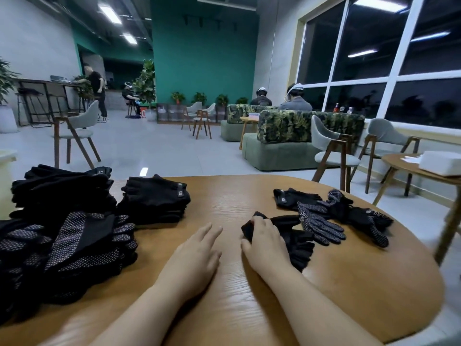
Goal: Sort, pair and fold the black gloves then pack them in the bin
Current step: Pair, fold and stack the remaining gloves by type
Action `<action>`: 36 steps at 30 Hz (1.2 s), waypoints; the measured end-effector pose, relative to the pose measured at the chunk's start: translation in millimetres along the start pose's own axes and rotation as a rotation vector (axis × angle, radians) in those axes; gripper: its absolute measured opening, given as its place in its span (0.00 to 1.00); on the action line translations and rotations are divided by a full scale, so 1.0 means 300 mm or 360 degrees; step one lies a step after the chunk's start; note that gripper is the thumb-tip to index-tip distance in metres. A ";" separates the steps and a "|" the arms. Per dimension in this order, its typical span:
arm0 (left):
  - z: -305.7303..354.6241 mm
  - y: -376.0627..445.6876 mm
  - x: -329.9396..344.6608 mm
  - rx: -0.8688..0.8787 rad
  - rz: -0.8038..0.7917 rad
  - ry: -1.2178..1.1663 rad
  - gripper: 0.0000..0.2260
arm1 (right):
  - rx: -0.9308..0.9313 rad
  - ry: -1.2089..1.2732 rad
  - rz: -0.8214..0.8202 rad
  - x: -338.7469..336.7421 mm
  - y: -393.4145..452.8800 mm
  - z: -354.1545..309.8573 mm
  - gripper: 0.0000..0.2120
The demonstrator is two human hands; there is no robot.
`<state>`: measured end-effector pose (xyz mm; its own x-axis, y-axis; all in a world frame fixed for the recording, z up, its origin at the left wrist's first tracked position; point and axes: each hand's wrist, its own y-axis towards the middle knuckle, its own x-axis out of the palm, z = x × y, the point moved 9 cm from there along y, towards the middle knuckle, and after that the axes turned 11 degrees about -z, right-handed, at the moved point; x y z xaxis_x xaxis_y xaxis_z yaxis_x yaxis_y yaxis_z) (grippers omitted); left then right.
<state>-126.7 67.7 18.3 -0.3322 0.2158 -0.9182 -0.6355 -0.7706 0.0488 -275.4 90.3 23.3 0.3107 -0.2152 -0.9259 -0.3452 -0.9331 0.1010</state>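
Note:
On the round wooden table (249,201) my right hand (264,239) presses down on a black fingerless glove (299,245), fingers curled over its cuff end. My left hand (199,253) lies flat and open on the bare wood just left of it, touching no glove. Several loose black gloves (334,216), some with white dotted palms, lie in a heap at the right. Folded stacks stand at the left: plain fingerless gloves (154,201), a taller pile (62,191) behind, and dotted gloves (74,250) at the near left.
A pale bin edge (6,176) shows at the far left beyond the stacks. A second small table (411,168) with a white box stands at the right, chairs (331,151) behind my table. People sit on sofas far back.

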 end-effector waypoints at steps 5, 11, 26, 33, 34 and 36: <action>-0.002 -0.019 -0.013 0.0026 0.0058 -0.0056 0.24 | 0.0075 -0.0133 0.0008 -0.008 0.016 0.035 0.15; -0.007 -0.013 -0.012 0.0104 0.0109 -0.0088 0.25 | -0.0332 0.0191 0.0010 -0.014 0.000 -0.028 0.08; -0.056 -0.013 -0.022 -0.0088 0.0083 -0.0015 0.18 | 0.0056 0.0350 0.0084 -0.016 0.149 0.153 0.17; -0.078 -0.009 -0.027 -0.0095 0.0145 -0.0184 0.14 | 0.0345 -0.0092 -0.0102 0.006 0.299 0.268 0.20; -0.081 -0.006 -0.026 -0.0095 0.0149 -0.0184 0.14 | 0.0363 -0.0092 -0.0146 0.011 0.315 0.278 0.20; -0.087 -0.001 -0.023 -0.0090 0.0153 -0.0200 0.14 | 0.0400 -0.0109 -0.0224 0.016 0.337 0.297 0.20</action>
<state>-106.1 50.9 14.3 -0.4762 0.2100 -0.8539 -0.5577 -0.8229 0.1086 -387.8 20.7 -3.3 0.3135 -0.0608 -0.9476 -0.5144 -0.8497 -0.1156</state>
